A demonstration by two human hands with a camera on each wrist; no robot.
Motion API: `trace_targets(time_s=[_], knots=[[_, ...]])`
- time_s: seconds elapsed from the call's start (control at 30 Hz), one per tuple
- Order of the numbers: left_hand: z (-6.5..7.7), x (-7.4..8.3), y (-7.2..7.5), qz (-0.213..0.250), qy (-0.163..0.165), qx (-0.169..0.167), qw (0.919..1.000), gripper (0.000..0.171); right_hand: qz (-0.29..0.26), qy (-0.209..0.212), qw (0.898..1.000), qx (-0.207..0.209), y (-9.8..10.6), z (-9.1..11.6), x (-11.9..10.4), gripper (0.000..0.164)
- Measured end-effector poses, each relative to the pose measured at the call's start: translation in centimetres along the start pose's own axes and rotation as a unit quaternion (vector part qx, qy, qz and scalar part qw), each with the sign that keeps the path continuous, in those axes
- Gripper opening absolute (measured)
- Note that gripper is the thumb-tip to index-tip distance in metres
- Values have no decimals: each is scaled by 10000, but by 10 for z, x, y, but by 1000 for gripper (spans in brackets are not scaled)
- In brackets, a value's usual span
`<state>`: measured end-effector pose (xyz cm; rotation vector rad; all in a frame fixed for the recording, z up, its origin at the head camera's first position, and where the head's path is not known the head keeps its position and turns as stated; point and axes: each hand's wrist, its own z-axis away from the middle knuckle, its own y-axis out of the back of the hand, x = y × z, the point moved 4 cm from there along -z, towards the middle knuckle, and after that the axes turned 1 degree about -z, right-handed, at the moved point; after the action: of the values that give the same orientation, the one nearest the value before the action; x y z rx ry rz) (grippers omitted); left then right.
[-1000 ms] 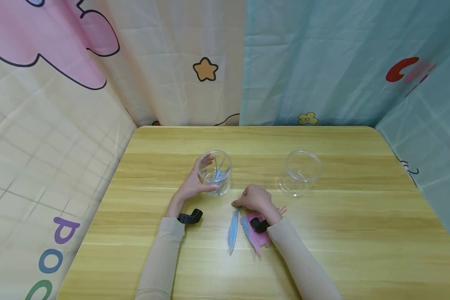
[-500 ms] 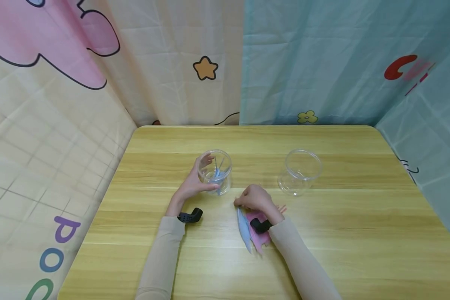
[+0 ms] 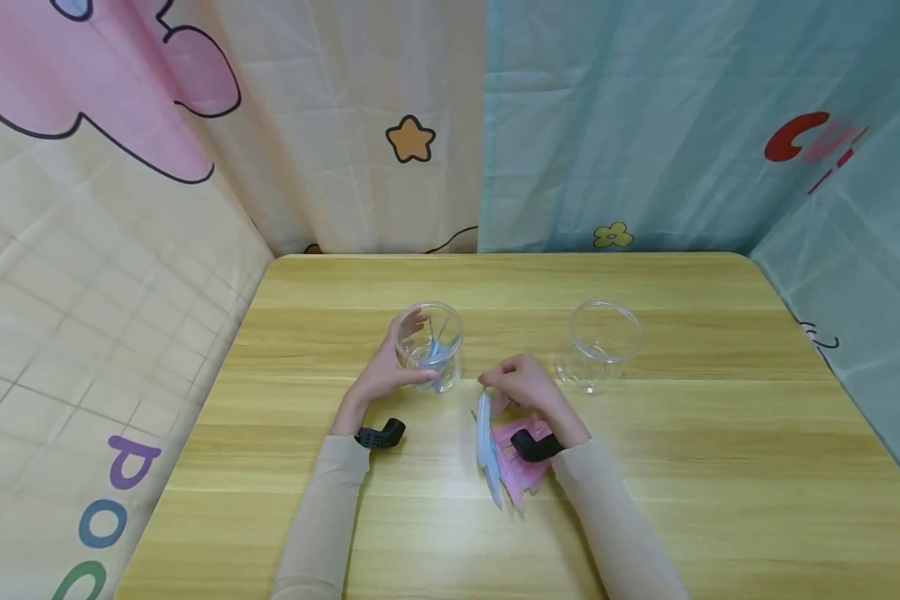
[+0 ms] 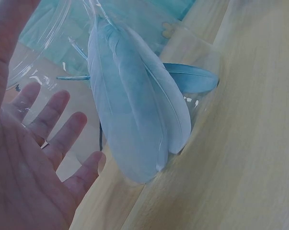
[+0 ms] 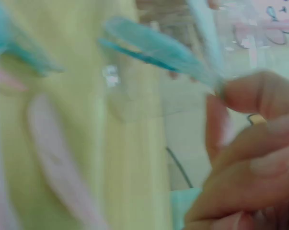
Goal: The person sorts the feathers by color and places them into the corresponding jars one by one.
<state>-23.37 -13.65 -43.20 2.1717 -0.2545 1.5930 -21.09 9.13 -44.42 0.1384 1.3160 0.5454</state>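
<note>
My left hand point(image 3: 375, 373) holds a clear round jar point(image 3: 456, 360), its thumb in front and its fingers around the far side. Several blue feathers point(image 4: 134, 100) lean inside that jar, quills up. To the right of it, my right hand point(image 3: 527, 385) pinches a blue feather point(image 3: 483, 427) by the quill end, between thumb and forefinger. The held feather hangs down above the tabletop in the head view; the right wrist view is blurred. Pink feathers point(image 3: 528, 473) lie in a pile below my right wrist, partly covered by it, with some blue beside them.
A second clear jar point(image 3: 573, 360) stands to the right on the wooden table point(image 3: 720, 467). Curtains point(image 3: 615, 125) hang along the table's back edge and both sides. Each wrist carries a black camera point(image 3: 534, 447).
My right hand has picked up a blue feather from near the pink pile and moved it slightly up and to the right. The left hand and the jar have stayed still.
</note>
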Motion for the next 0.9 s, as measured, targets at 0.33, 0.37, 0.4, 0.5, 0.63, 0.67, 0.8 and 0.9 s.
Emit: trace_targets(time_s=[0.33, 0.37, 0.4, 0.5, 0.63, 0.67, 0.8, 0.9], knots=[[1, 1, 0, 3, 2, 0, 10000, 101, -1380, 845, 9710, 1759, 33, 5, -38, 28], [1, 1, 0, -4, -10, 5, 10000, 101, -1546, 990, 9638, 1935, 35, 6, -42, 28], [0, 1, 0, -4, -30, 11, 10000, 101, -1699, 1157, 9556, 2111, 36, 6, -46, 28], [0, 1, 0, -9, -70, 26, 10000, 101, -2087, 1662, 9268, 2643, 39, 5, -56, 28], [1, 0, 0, -21, -82, 16, 10000, 101, -2343, 2250, 8874, 3272, 39, 3, -66, 26], [1, 0, 0, -23, -77, 20, 10000, 101, -2357, 2351, 8806, 3373, 38, 2, -68, 25], [2, 0, 0, -79, -59, 32, 9999, 101, -2269, 2575, 8705, 3528, 31, -5, -74, 24], [1, 0, -1, -78, -38, 23, 10000, 101, -2083, 2581, 8780, 3451, 22, -9, -77, 25]])
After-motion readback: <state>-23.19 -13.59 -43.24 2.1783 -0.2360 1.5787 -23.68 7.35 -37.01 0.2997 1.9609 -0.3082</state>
